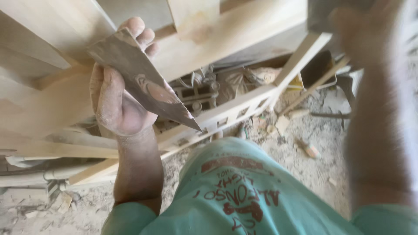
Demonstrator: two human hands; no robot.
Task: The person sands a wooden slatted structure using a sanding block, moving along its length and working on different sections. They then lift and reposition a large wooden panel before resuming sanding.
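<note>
My left hand (114,98), dusted with pale powder, grips a flat grey triangular blade (143,82), a putty knife or trowel smeared with brownish filler; its point aims down and right. It is held in front of a pale unfinished wooden frame (244,26). My right hand (357,21) is raised at the top right, blurred by motion, against a dark object there; what it holds cannot be made out. My right forearm (379,130) runs down the right side. My green shirt fills the bottom.
Wooden slats and rails (226,115) lean across the middle. Behind them sit a machine with metal parts (198,93) and a crumpled sack (244,78). The dusty floor (313,165) carries wood scraps and debris.
</note>
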